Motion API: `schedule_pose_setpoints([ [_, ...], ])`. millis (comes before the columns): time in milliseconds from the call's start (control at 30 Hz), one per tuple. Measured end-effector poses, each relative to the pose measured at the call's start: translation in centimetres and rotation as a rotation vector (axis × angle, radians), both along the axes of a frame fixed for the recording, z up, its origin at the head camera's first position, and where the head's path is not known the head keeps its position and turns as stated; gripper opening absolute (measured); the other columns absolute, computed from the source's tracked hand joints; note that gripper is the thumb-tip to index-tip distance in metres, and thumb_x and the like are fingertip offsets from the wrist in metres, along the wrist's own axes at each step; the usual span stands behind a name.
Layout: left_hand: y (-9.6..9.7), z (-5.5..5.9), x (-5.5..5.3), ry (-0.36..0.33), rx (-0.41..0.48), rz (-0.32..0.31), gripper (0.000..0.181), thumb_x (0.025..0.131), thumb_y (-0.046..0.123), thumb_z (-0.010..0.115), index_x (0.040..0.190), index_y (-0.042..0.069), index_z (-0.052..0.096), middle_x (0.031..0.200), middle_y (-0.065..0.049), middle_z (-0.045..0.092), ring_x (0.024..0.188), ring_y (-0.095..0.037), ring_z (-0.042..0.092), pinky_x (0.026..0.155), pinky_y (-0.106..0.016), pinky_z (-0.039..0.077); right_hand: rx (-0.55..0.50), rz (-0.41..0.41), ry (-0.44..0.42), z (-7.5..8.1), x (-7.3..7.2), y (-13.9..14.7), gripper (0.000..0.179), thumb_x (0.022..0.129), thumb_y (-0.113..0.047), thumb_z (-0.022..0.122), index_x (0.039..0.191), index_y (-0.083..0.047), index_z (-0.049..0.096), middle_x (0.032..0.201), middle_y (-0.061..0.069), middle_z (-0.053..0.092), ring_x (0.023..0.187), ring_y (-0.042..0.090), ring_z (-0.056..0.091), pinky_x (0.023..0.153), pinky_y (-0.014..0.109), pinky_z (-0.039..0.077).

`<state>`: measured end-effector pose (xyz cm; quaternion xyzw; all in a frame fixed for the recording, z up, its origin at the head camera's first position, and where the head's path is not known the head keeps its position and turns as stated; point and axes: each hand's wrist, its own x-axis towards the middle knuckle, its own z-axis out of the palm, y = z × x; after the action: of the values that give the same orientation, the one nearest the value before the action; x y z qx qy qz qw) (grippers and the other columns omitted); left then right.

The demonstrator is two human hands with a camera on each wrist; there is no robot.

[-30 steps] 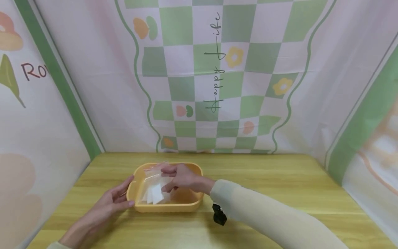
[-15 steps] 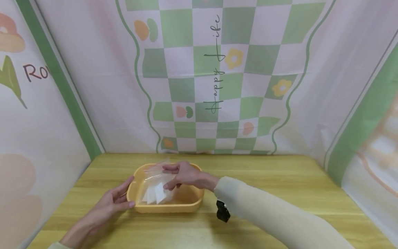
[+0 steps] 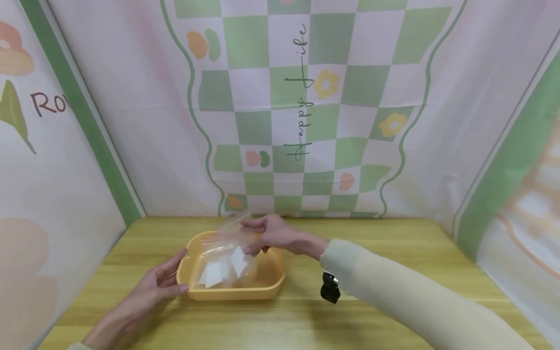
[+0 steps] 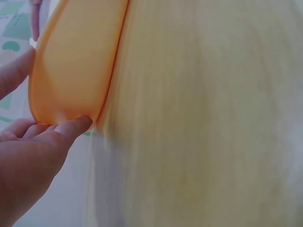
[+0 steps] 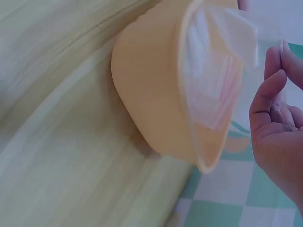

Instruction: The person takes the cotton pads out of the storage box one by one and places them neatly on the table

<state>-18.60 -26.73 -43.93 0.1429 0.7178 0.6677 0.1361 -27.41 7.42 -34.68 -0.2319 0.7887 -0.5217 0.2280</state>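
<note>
A yellow-orange plastic basin (image 3: 236, 294) stands on the table. My left hand (image 3: 150, 288) grips its left end, the thumb near the front corner and the fingers along the side, as the left wrist view shows of the basin wall (image 4: 75, 61). Over the basin, my right hand (image 3: 280, 233) pinches a clear zip bag (image 3: 239, 262) between thumb and fingers; a white flat piece is inside it. That bag's white piece (image 5: 241, 35) hangs at the rim in the right wrist view. More clear bags (image 3: 213, 273) with white pieces lie in the basin's left part.
The wood-grain table (image 3: 372, 272) runs to a printed cloth backdrop (image 3: 332, 116) behind and at both sides. A small black device (image 3: 330, 288) hangs at the right wrist, below the pale sleeve (image 3: 393, 287).
My right hand has risen and moved right, drawing one bag up and away from the others in the basin. The left hand has stayed at the basin's left end.
</note>
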Motion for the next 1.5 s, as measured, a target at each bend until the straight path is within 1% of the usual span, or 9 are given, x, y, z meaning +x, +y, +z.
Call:
schedule_pose_setpoints([
  [100, 0.1, 0.0, 0.0, -0.007, 0.004, 0.007, 0.097, 0.097, 0.003, 0.072, 0.166, -0.001, 0.005, 0.171, -0.026, 0.004, 0.149, -0.052, 0.027, 0.106, -0.025, 0.048, 0.002, -0.011, 0.011, 0.9, 0.0, 1.1, 0.081, 0.082, -0.008, 0.088, 0.155, -0.009, 0.053, 0.154, 0.006, 0.056, 0.078, 0.019, 0.072, 0.07, 0.033, 0.056],
  [300, 0.2, 0.0, 0.0, -0.027, 0.018, 0.016, 0.098, 0.096, 0.001, 0.072, 0.166, 0.0, 0.005, 0.172, -0.025, 0.004, 0.15, -0.051, 0.026, 0.107, -0.025, 0.047, -0.027, -0.043, -0.009, 2.7, 0.1, 4.0, 0.081, 0.084, -0.008, 0.087, 0.156, -0.009, 0.051, 0.159, 0.003, 0.051, 0.076, 0.017, 0.069, 0.069, 0.028, 0.054],
  [500, 0.3, 0.1, 0.1, -0.033, 0.018, 0.02, 0.096, 0.096, 0.001, 0.071, 0.166, -0.001, 0.005, 0.172, -0.024, 0.004, 0.15, -0.05, 0.025, 0.106, -0.024, 0.047, -0.062, -0.071, -0.015, 3.5, 0.1, 7.7, 0.082, 0.087, -0.008, 0.085, 0.159, -0.01, 0.046, 0.155, 0.014, 0.055, 0.083, 0.021, 0.071, 0.069, 0.027, 0.053],
  [600, 0.3, 0.1, 0.1, -0.033, 0.019, 0.025, 0.096, 0.096, 0.0, 0.071, 0.166, -0.001, 0.005, 0.172, -0.023, 0.005, 0.15, -0.05, 0.025, 0.106, -0.023, 0.047, -0.074, -0.078, -0.01, 3.6, 0.1, 9.5, 0.083, 0.088, -0.007, 0.083, 0.161, -0.008, 0.042, 0.159, 0.016, 0.049, 0.084, 0.022, 0.07, 0.068, 0.026, 0.053],
  [667, 0.3, 0.1, 0.1, -0.03, 0.017, 0.028, 0.097, 0.096, 0.0, 0.071, 0.166, -0.001, 0.005, 0.172, -0.023, 0.006, 0.15, -0.05, 0.026, 0.106, -0.023, 0.046, -0.073, -0.087, -0.006, 3.6, 0.1, 10.6, 0.084, 0.089, -0.007, 0.083, 0.161, -0.007, 0.041, 0.165, 0.01, 0.041, 0.084, 0.021, 0.07, 0.069, 0.026, 0.053],
  [800, 0.4, 0.2, 0.1, -0.034, 0.016, 0.038, 0.097, 0.095, 0.001, 0.072, 0.166, -0.001, 0.006, 0.172, -0.023, 0.006, 0.15, -0.049, 0.026, 0.106, -0.022, 0.046, -0.074, -0.101, -0.018, 3.1, 0.0, 12.8, 0.085, 0.091, -0.007, 0.081, 0.163, -0.007, 0.037, 0.166, 0.01, 0.04, 0.086, 0.021, 0.069, 0.071, 0.025, 0.053],
  [1000, 0.4, 0.2, 0.1, -0.04, 0.01, 0.039, 0.098, 0.095, 0.002, 0.073, 0.166, 0.0, 0.006, 0.172, -0.022, 0.006, 0.15, -0.049, 0.027, 0.106, -0.023, 0.046, -0.102, -0.142, -0.086, 1.5, 0.3, 15.1, 0.087, 0.092, -0.006, 0.079, 0.165, -0.006, 0.033, 0.166, 0.009, 0.04, 0.087, 0.02, 0.069, 0.072, 0.023, 0.052],
  [1267, -0.2, 0.0, 0.4, -0.02, 0.006, 0.041, 0.096, 0.096, 0.002, 0.072, 0.166, -0.001, 0.007, 0.172, -0.024, 0.007, 0.149, -0.049, 0.028, 0.106, -0.024, 0.047, -0.116, -0.136, -0.145, -0.9, 0.4, 16.2, 0.087, 0.093, -0.006, 0.079, 0.164, 0.0, 0.028, 0.167, 0.015, 0.035, 0.084, 0.015, 0.068, 0.071, 0.022, 0.054],
  [1500, -0.2, -0.2, 0.0, -0.021, -0.003, 0.035, 0.097, 0.096, 0.005, 0.074, 0.167, 0.003, 0.008, 0.172, -0.023, 0.008, 0.149, -0.048, 0.03, 0.107, -0.024, 0.046, -0.137, -0.159, -0.183, -3.2, 0.9, 17.3, 0.088, 0.093, -0.005, 0.078, 0.163, 0.004, 0.025, 0.166, 0.02, 0.033, 0.08, 0.011, 0.068, 0.07, 0.023, 0.057],
])
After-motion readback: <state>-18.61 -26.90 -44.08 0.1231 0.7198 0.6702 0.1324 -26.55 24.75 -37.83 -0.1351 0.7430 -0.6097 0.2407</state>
